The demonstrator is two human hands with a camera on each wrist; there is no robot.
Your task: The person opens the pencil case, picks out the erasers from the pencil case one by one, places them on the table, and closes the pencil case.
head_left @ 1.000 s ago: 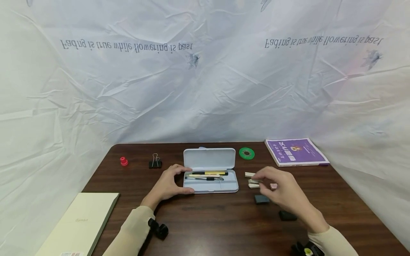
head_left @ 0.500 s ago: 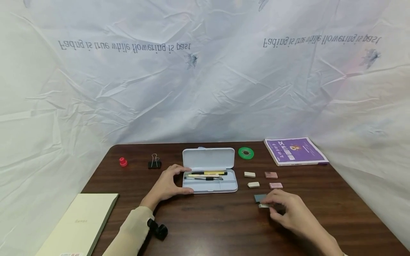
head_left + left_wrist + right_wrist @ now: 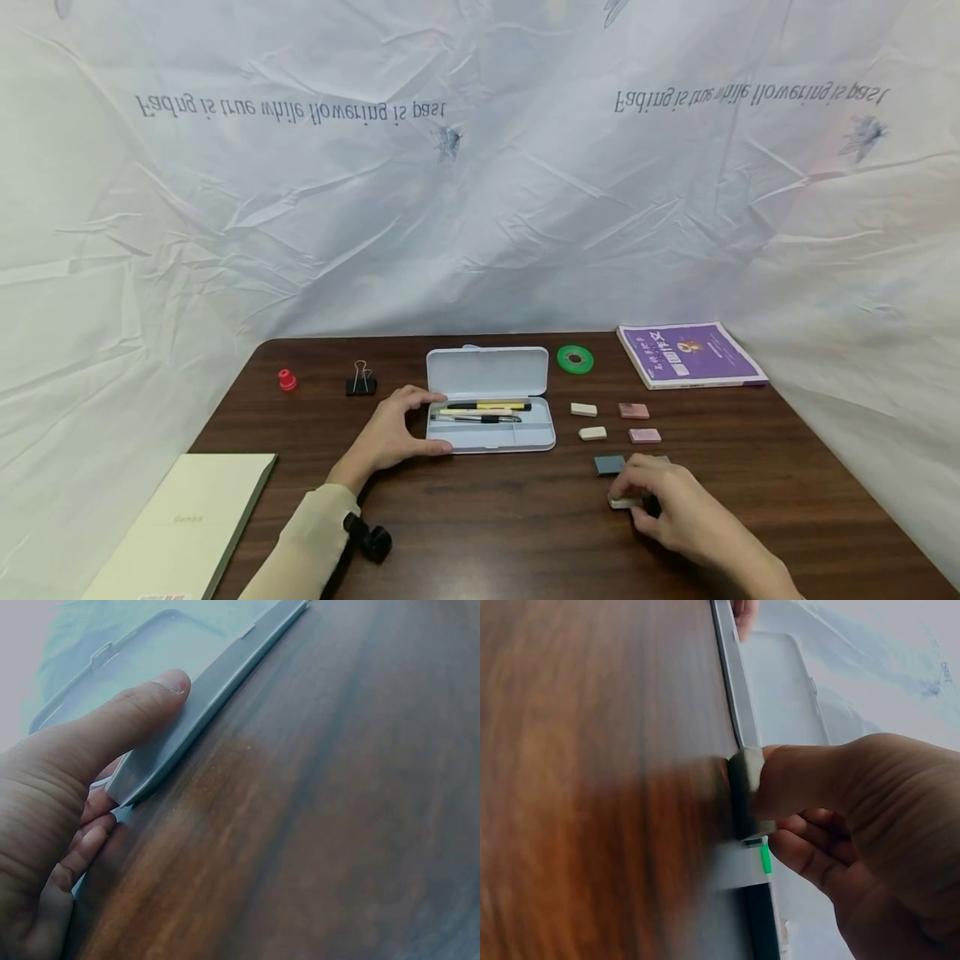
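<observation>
The pale eraser [image 3: 622, 502] sat pinched in the right hand [image 3: 671, 508], low over the bench [image 3: 487, 517] in front of the dark grey eraser [image 3: 609, 464]. A second earlier that hand had been up among the small erasers beside the pencil case [image 3: 491, 435]; half a second earlier it had come nearer to the person with the pale piece, and now it was nearer still, so the piece had been carried out of the cluster and looked about to be set down in a row of its own (my reading, not a certainty). The grip was a curled pinch of thumb and fingers round the eraser, as the right wrist view also showed. The left hand [image 3: 390, 433] had not shifted: thumb and fingers curled round the case's left end, steadying it.

The open case held pens [image 3: 483, 410]. Two cream erasers [image 3: 588, 422] and two pink erasers [image 3: 639, 422] lay well apart from the hand. Farther back on the dark wood lay a green tape roll [image 3: 575, 359], a purple book [image 3: 690, 354], a binder clip [image 3: 362, 380], a red stamp [image 3: 287, 380] and, near the front left, a cream notebook [image 3: 187, 525]. A creased white sheet [image 3: 480, 183] with printed lettering hung behind.
</observation>
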